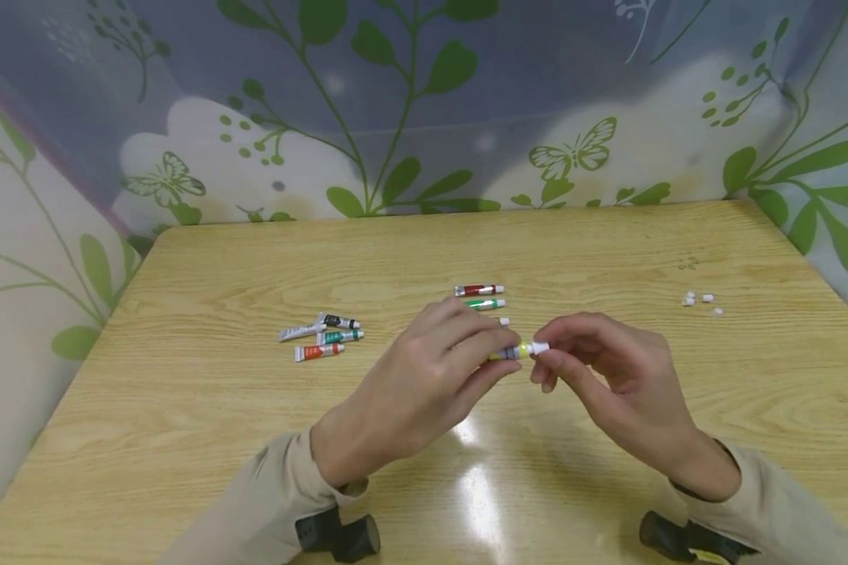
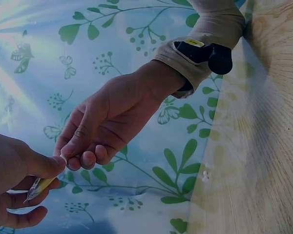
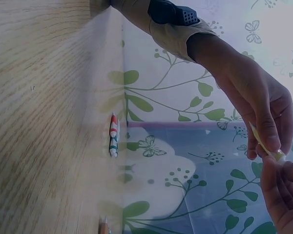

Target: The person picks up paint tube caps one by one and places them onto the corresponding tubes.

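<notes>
Between both hands, above the table, is a yellow paint tube [image 1: 512,352] with a white cap [image 1: 540,348] pointing right. My left hand [image 1: 431,369] grips the tube's body between thumb and fingers. The thumb and fingertips of my right hand [image 1: 618,384] pinch the cap end. In the left wrist view the yellow tube [image 2: 43,187] shows its flat silver end below the left thumb. Behind the left hand lie a dark red tube [image 1: 479,290] and a green tube [image 1: 485,304], with another white cap end [image 1: 503,322] partly hidden by the fingers.
On the left of the wooden table [image 1: 184,408] several paint tubes lie close together, among them an orange-red tube [image 1: 319,351], a teal tube [image 1: 340,337] and a black tube [image 1: 339,321]. Several small white caps [image 1: 689,300] lie at the far right. A leaf-patterned curtain [image 1: 424,118] surrounds the table.
</notes>
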